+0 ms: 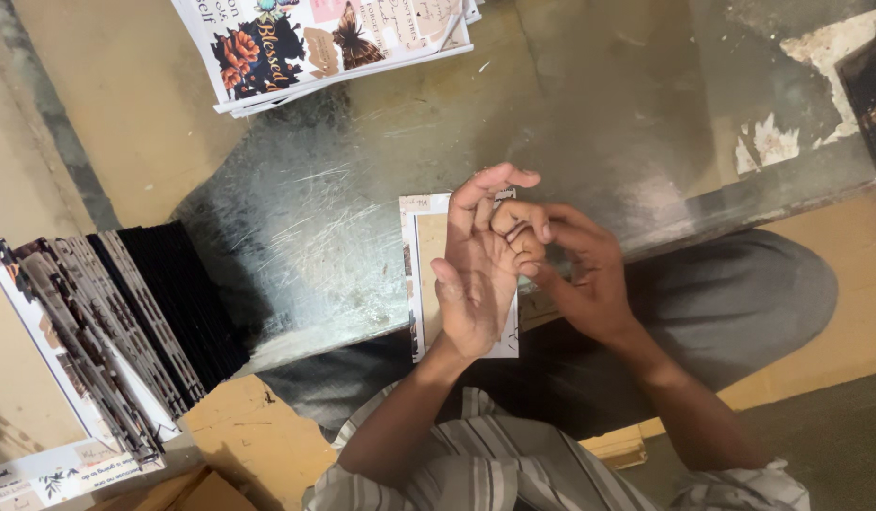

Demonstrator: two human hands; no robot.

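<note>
The left hand [476,274] lies open, palm up and fingers spread, on a tan card with a pale printed border [421,274] that rests flat at the near edge of a scratched metal tabletop [315,218]. The right hand [575,274] curls its fingers [525,222] against the left palm, touching it; whether it pinches anything small I cannot tell. At the far edge of the tabletop sits a stack of printed sheets [324,43] with dark floral patches, orange blooms and beige label shapes. To the left, a fanned row of flat packs [106,322] stands on edge, black and grey-patterned, beside a beige-faced sheet with a floral border [21,378]
</note>
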